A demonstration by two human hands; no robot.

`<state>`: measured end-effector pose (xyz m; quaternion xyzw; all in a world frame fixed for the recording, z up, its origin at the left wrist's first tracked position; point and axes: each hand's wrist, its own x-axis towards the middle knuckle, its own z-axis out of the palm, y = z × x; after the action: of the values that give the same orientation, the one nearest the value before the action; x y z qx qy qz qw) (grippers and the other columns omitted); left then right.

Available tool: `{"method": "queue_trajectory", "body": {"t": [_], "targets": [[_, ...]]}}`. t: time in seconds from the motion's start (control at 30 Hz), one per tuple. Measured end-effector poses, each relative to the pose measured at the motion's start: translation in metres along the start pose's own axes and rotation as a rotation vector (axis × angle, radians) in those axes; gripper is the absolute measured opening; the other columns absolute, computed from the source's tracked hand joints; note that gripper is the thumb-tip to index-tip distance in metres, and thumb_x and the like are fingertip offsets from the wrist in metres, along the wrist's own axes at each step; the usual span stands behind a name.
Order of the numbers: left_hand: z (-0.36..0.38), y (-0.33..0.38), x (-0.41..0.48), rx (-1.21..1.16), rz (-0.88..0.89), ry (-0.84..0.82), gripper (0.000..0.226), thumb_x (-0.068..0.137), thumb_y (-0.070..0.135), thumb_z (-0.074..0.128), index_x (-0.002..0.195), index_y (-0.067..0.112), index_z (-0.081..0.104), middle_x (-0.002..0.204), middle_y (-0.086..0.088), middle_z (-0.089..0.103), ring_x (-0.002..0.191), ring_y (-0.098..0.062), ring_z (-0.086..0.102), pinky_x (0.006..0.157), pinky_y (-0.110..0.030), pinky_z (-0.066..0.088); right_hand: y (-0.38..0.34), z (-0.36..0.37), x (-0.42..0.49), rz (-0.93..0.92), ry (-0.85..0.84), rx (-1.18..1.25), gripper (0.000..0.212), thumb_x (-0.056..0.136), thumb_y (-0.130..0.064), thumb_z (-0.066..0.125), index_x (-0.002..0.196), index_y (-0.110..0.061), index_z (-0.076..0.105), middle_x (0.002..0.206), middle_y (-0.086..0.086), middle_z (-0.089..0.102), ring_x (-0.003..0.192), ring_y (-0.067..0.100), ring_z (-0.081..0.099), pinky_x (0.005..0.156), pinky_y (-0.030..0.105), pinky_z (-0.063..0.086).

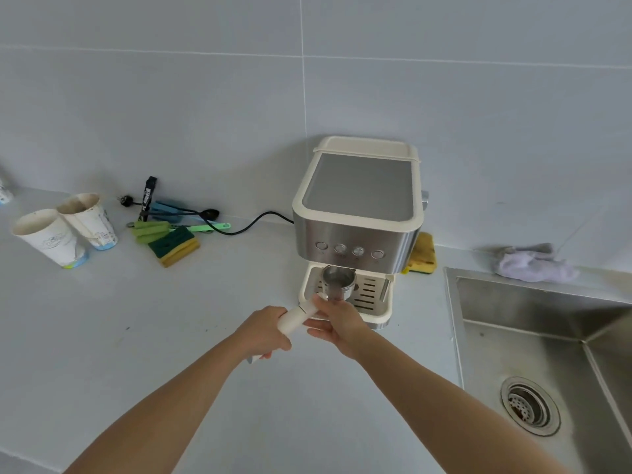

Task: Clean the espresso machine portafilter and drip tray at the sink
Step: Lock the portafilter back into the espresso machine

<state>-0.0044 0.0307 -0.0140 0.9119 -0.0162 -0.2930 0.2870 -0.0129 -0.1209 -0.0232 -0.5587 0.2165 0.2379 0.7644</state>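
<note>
Two bare forearms reach forward over the pale tabletop [171, 319]. The left hand [265, 333] wraps its fingers around the cream handle of the portafilter [337, 280]. The right hand [337, 325] rests against the handle's neck, fingers loosely curled beneath the metal basket. The portafilter has one round steel basket, which looks bare inside, held just above the slotted drip tray [367, 292] at the base of the espresso machine [359, 206]. The machine carries four round buttons. To the right, the steel sink [533, 343] holds one drain strainer. Farther left stand two stained paper cups [65, 230], contents not discernible, beside one green-yellow sponge [174, 246].
</note>
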Motion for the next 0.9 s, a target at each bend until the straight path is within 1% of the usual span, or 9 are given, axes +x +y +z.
{"method": "queue_trajectory", "body": {"t": [0.2, 0.27, 0.37, 0.47, 0.53, 0.6, 0.67, 0.77, 0.9], "targets": [[-0.025, -0.015, 0.021, 0.105, 0.072, -0.044, 0.024, 0.074, 0.005, 0.058, 0.072, 0.023, 0.042, 0.070, 0.000, 0.046, 0.046, -0.016, 0.045, 0.049, -0.023, 0.040, -0.035, -0.002, -0.049, -0.026, 0.072, -0.301, 0.019, 0.092, -0.037, 0.051, 0.098, -0.020, 0.057, 0.098, 0.006, 0.066, 0.078, 0.020, 0.067, 0.074, 0.030, 0.055], [-0.033, -0.014, 0.027, 0.130, 0.102, -0.056, 0.025, 0.074, 0.004, 0.057, 0.070, 0.024, 0.041, 0.069, 0.001, 0.046, 0.045, -0.016, 0.045, 0.047, -0.022, 0.039, -0.054, -0.001, -0.073, -0.205, 0.145, -0.372, 0.015, 0.094, -0.033, 0.049, 0.099, -0.020, 0.055, 0.089, 0.001, 0.066, 0.070, 0.014, 0.064, 0.068, 0.024, 0.052], [-0.045, -0.007, 0.037, 0.151, 0.153, -0.062, 0.024, 0.075, 0.004, 0.057, 0.071, 0.022, 0.042, 0.068, 0.001, 0.046, 0.044, -0.015, 0.045, 0.043, -0.020, 0.036, -0.087, -0.003, -0.091, -0.611, 0.431, -0.449, 0.015, 0.093, -0.022, 0.049, 0.106, -0.016, 0.054, 0.085, -0.001, 0.063, 0.071, 0.012, 0.057, 0.063, 0.021, 0.046], [-0.052, -0.001, 0.045, 0.165, 0.187, -0.066, 0.019, 0.074, 0.003, 0.057, 0.078, 0.017, 0.045, 0.068, 0.001, 0.047, 0.043, -0.014, 0.045, 0.043, -0.019, 0.036, -0.120, -0.014, -0.086, -0.868, 0.768, -0.754, 0.029, 0.093, -0.020, 0.050, 0.121, -0.012, 0.053, 0.113, 0.003, 0.054, 0.099, 0.016, 0.050, 0.081, 0.020, 0.036], [-0.056, 0.001, 0.049, 0.178, 0.208, -0.077, 0.017, 0.074, 0.004, 0.057, 0.081, 0.016, 0.047, 0.068, 0.001, 0.048, 0.043, -0.014, 0.046, 0.043, -0.020, 0.036, -0.136, -0.026, -0.071, -0.772, 0.841, -1.001, 0.042, 0.095, -0.027, 0.046, 0.135, -0.015, 0.042, 0.141, 0.009, 0.034, 0.128, 0.027, 0.032, 0.100, 0.030, 0.028], [-0.059, 0.002, 0.053, 0.187, 0.218, -0.083, 0.017, 0.074, 0.004, 0.057, 0.087, 0.013, 0.049, 0.070, 0.001, 0.049, 0.044, -0.014, 0.046, 0.044, -0.020, 0.036, -0.147, -0.034, -0.056, -0.567, 0.805, -1.090, 0.048, 0.096, -0.030, 0.039, 0.141, -0.019, 0.030, 0.150, 0.013, 0.018, 0.137, 0.032, 0.018, 0.107, 0.040, 0.024], [-0.063, 0.002, 0.057, 0.194, 0.222, -0.086, 0.018, 0.075, 0.005, 0.057, 0.090, 0.012, 0.050, 0.072, 0.001, 0.048, 0.045, -0.014, 0.046, 0.044, -0.019, 0.036, -0.151, -0.039, -0.045, -0.489, 0.723, -1.031, 0.040, 0.094, -0.028, 0.039, 0.131, -0.017, 0.034, 0.137, 0.016, 0.032, 0.128, 0.035, 0.029, 0.098, 0.041, 0.031], [-0.066, 0.004, 0.064, 0.186, 0.237, -0.095, 0.017, 0.075, 0.004, 0.057, 0.089, 0.011, 0.049, 0.071, 0.000, 0.047, 0.046, -0.016, 0.046, 0.044, -0.020, 0.037, -0.152, -0.039, -0.041, -0.490, 0.675, -0.848, 0.018, 0.090, -0.027, 0.043, 0.098, -0.012, 0.036, 0.106, 0.014, 0.048, 0.092, 0.028, 0.044, 0.073, 0.034, 0.033], [-0.069, 0.010, 0.071, 0.185, 0.261, -0.113, 0.016, 0.075, 0.003, 0.057, 0.080, 0.015, 0.047, 0.070, 0.001, 0.046, 0.046, -0.015, 0.045, 0.044, -0.020, 0.036, -0.150, -0.039, -0.044, -0.465, 0.670, -0.830, 0.017, 0.092, -0.026, 0.041, 0.093, -0.011, 0.033, 0.094, 0.012, 0.051, 0.084, 0.027, 0.045, 0.070, 0.033, 0.034]]}}
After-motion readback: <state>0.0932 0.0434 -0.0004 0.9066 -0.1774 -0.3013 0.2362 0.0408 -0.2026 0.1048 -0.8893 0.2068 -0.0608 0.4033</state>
